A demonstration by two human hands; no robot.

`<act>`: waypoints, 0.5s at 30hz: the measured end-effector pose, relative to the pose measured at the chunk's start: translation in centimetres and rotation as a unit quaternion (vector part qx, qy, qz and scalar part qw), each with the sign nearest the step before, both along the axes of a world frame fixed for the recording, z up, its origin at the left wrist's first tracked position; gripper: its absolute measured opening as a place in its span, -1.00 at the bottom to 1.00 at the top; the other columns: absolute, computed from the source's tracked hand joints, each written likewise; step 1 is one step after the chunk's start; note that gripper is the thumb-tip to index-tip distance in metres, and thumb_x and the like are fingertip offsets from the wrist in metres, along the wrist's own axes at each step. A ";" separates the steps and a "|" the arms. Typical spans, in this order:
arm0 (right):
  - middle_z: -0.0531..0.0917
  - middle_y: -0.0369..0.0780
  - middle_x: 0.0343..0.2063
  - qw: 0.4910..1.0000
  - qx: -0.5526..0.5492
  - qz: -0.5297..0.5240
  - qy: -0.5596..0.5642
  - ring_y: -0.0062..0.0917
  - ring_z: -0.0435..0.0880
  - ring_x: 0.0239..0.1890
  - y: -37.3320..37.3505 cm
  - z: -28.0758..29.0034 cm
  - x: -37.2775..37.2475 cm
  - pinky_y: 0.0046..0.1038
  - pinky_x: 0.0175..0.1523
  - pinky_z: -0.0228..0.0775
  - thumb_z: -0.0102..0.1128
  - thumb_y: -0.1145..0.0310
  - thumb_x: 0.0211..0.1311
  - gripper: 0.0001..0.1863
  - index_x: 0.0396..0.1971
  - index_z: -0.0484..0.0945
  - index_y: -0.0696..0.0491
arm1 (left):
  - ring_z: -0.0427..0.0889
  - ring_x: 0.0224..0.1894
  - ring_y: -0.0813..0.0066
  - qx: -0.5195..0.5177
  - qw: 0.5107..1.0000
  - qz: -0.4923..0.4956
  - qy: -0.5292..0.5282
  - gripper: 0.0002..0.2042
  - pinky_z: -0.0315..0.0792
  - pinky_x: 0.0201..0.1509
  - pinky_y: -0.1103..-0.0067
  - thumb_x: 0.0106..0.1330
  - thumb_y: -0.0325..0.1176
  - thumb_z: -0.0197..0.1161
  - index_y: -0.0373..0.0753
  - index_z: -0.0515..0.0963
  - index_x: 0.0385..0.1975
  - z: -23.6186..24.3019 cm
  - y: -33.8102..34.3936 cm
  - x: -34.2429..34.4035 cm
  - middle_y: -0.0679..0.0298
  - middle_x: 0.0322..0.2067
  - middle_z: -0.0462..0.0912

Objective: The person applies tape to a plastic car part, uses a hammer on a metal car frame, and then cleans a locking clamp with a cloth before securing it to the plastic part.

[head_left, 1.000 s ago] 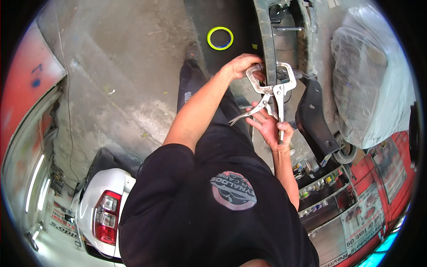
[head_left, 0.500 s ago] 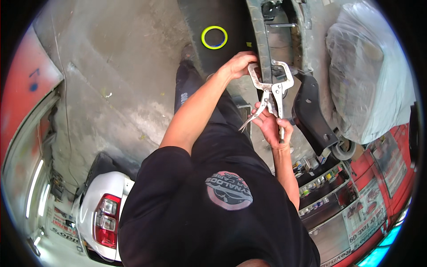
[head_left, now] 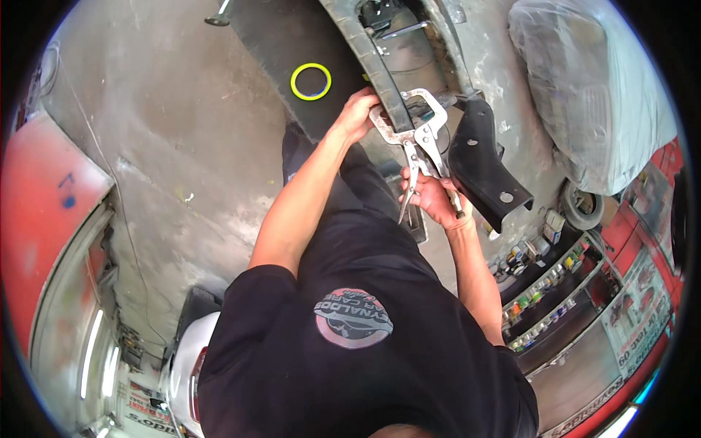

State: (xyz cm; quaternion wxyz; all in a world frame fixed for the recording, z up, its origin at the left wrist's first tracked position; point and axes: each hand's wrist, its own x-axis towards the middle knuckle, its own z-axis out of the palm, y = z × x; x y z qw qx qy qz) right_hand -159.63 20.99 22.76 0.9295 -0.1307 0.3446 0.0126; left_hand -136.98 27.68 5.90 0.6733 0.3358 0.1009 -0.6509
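A silver locking C-clamp [head_left: 422, 136] straddles the end of a long dark metal rail [head_left: 380, 80], one jaw arm on each side of it. My right hand [head_left: 442, 201] is closed around the clamp's lower handle, palm up, with the release lever standing apart from it. On the rail's left, my left hand [head_left: 356, 115] has its fingers curled by the clamp's left jaw. Its fingertips are partly hidden, so what they grip is unclear. A black bracket with round holes [head_left: 478, 160] sticks out just right of the clamp.
A yellow-green ring [head_left: 311, 82] lies on a dark flat panel [head_left: 270, 44] to the left. Plastic sheeting covers a bulky object [head_left: 577, 95] at the right. Near my right arm stands a rack of small bottles [head_left: 548, 299]. A red painted panel [head_left: 51, 212] is at far left.
The view has turned, shifting the rail, clamp and hands leftward in the picture. Both hands stay at the clamp. Its handles look slightly closer together.
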 end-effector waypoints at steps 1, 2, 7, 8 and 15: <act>0.54 0.07 0.16 1.000 -0.002 -0.006 -0.001 -0.12 0.55 0.15 -0.1 0.1 0.0 0.08 0.27 0.41 0.43 -0.02 0.07 -0.13 0.32 0.39 0.18 | 0.71 -0.03 0.27 -0.002 1.000 -0.006 -0.001 -0.69 0.61 0.08 0.35 0.44 -0.47 0.03 -0.37 0.53 0.11 0.6 -0.2 -0.2 0.07 -0.01 0.67; 0.54 0.07 0.16 1.000 0.003 0.003 -0.012 -0.11 0.57 0.13 -0.2 0.3 0.1 0.13 0.26 0.41 0.45 -0.05 0.07 -0.12 0.32 0.39 0.15 | 0.71 -0.14 0.26 0.011 1.000 0.019 0.001 -0.71 0.63 -0.04 0.34 0.39 -0.50 0.04 -0.39 0.53 0.06 1.3 -0.5 -0.4 0.07 -0.10 0.68; 0.52 -0.03 0.16 0.999 0.032 0.042 -0.013 -0.22 0.57 0.09 -1.5 -1.4 -1.2 0.09 0.22 0.49 0.36 -0.13 0.21 -0.17 0.36 0.38 0.06 | 0.70 0.04 0.20 0.011 0.999 0.022 -0.022 -0.65 0.60 0.16 0.31 0.40 -0.54 0.00 -0.39 0.50 0.15 0.8 -0.3 -0.4 0.03 0.03 0.66; 0.57 0.04 0.14 0.999 0.026 0.032 0.012 -0.10 0.62 0.07 -1.6 -1.3 -1.4 0.13 0.22 0.46 0.45 -0.21 0.07 -0.13 0.26 0.46 0.07 | 0.70 0.05 0.19 0.021 0.999 0.028 -0.025 -0.63 0.60 0.18 0.30 0.38 -0.55 -0.02 -0.39 0.49 0.16 1.2 -0.4 -0.6 0.04 0.05 0.66; 0.56 0.08 0.14 0.994 0.017 -0.005 -0.108 -0.13 0.61 0.12 -2.0 0.4 -1.2 0.02 0.28 0.44 0.24 0.02 0.19 -0.24 0.29 0.37 0.21 | 0.67 0.02 0.30 0.077 0.993 0.073 -0.041 -0.68 0.57 0.11 0.35 0.43 -0.43 0.05 -0.26 0.52 0.15 2.1 -1.1 -2.1 0.18 0.01 0.67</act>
